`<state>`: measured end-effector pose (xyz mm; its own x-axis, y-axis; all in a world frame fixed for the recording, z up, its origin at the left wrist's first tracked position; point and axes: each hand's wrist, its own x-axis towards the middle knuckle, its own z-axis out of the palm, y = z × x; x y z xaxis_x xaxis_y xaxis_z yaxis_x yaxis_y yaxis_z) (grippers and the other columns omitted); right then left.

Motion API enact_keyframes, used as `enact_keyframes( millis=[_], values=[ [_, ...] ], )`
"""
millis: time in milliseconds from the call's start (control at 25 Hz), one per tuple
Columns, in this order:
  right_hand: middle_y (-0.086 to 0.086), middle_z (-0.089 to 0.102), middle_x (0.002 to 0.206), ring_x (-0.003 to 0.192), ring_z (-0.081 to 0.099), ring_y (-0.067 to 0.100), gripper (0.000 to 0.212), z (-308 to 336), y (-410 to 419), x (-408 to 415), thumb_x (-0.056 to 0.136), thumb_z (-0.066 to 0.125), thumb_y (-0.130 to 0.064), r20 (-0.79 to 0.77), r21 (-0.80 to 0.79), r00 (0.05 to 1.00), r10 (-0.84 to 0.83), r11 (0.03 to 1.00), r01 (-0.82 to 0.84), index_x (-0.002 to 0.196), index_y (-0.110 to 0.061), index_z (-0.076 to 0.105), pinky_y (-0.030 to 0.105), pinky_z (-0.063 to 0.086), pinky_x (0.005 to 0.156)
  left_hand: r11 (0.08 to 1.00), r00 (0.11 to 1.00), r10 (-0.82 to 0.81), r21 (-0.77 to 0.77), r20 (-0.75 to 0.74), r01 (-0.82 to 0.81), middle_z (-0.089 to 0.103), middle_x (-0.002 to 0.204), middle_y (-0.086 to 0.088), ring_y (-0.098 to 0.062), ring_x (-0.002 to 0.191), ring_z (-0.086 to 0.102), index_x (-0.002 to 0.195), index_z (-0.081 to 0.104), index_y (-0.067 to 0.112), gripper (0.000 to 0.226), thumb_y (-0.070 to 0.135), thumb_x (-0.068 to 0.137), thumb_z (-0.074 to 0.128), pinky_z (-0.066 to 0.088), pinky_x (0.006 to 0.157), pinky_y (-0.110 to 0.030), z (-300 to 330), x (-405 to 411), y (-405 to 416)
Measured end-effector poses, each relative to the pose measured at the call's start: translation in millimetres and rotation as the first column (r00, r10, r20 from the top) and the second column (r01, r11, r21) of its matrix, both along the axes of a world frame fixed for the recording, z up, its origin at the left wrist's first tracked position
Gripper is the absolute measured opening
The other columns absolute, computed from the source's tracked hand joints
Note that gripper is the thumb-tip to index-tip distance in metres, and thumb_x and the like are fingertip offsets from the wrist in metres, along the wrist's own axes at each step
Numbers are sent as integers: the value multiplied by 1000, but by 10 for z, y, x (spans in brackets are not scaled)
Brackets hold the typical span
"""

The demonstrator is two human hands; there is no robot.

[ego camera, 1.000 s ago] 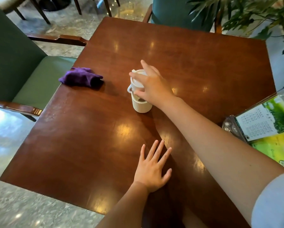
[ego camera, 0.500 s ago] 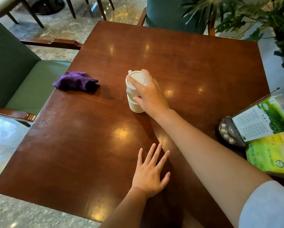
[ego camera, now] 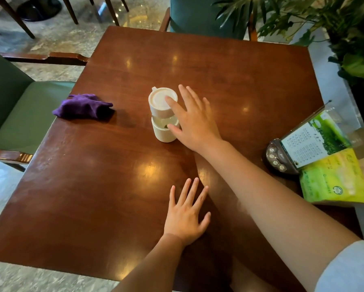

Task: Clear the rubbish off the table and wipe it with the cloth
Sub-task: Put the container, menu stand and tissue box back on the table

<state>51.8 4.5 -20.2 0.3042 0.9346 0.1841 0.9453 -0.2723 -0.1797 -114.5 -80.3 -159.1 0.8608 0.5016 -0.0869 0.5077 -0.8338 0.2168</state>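
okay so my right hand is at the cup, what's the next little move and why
Probably close the right hand around the cup and lift it away: the fingers look spread, only touching its lid and side, and the purple cloth lies unused.

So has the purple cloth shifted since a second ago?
No. The purple cloth lies at the same spot on the table edge beside the green chair seat; only the camera moved.
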Motion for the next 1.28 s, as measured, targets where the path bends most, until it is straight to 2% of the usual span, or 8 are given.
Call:
enact_keyframes(
  millis=[200, 320, 480, 600, 760, 920, 1120, 1280],
  values=[
    [14, 40, 144, 136, 30, 29, 46, 222, -907, 292, 85, 60, -30, 59, 60, 977, -207, 977, 204, 129, -20, 49, 55, 21, 110, 1000, 1000, -10, 11, -5, 10, 13, 158, -2, -21, 145, 2, 148, 12, 34, 67, 57, 88, 31, 0, 113, -51, -12, -12, -6],
    [17, 41, 141, 132, 35, 33, 51, 442, -1492, 658, 79, 65, -24, 131, 132, 875, -465, 883, 450, 128, -18, 50, 56, 25, 106, 1000, 1000, -13, 9, -12, 13, 8, 158, 0, -19, 146, -2, 148, 7, 36, 68, 58, 87, 28, -1, 114, -50, -31, -12, -7],
    [18, 37, 142, 128, 36, 38, 59, 605, -2022, 1055, 82, 64, -17, 149, -47, 733, -664, 735, 676, 136, -20, 39, 53, 36, 96, 1000, 1000, -4, 4, -28, 4, -1, 157, 3, -16, 145, -9, 148, 3, 37, 67, 59, 87, 22, 1, 115, -52, -40, -5, -4],
    [13, 51, 127, 110, 52, 38, 46, 519, -2113, 1089, 87, 55, -8, 139, -73, 736, -663, 734, 675, 131, -19, 45, 46, 45, 80, 1000, 999, 5, 17, -35, -4, -2, 157, 4, -16, 145, -10, 147, -2, 37, 68, 60, 86, 20, 0, 116, -51, -37, -11, -1],
    [16, 61, 108, 86, 59, 41, 58, 475, -2108, 1175, 82, 54, 6, 143, 62, 715, -684, 727, 683, 133, -19, 42, 37, 38, 59, 1000, 999, 9, 11, -40, -8, -4, 157, 5, -15, 145, -11, 146, -5, 38, 67, 60, 86, 18, -3, 116, -50, -29, -13, 3],
    [19, 64, 98, 84, 59, 42, 38, 514, -2084, 1267, 80, 50, 9, 119, 70, 737, -666, 746, 662, 112, -10, 58, 37, 39, 60, 1000, 999, 8, 8, -32, -8, -5, 157, 5, -15, 145, -12, 145, -6, 38, 67, 60, 86, 16, -5, 116, -50, -22, -11, -1],
    [11, 66, 99, 86, 60, 39, 41, 554, -1964, 1050, 84, 49, 3, 67, 150, 822, -565, 821, 551, 115, -21, 60, 37, 42, 61, 1000, 1000, 2, -15, -6, -2, -1, 157, 4, -16, 145, -9, 147, 1, 37, 66, 59, 87, 19, -2, 116, -51, -8, -10, -4],
    [4, 70, 108, 96, 61, 31, 32, 700, -1740, 992, 86, 53, -4, -58, 199, 883, -466, 861, 468, 109, -23, 65, 38, 49, 73, 1000, 1000, 4, -8, -19, -5, -5, 158, 4, -15, 144, -14, 147, -3, 38, 66, 59, 88, 18, -4, 116, -51, -10, -22, 4]
  ],
)
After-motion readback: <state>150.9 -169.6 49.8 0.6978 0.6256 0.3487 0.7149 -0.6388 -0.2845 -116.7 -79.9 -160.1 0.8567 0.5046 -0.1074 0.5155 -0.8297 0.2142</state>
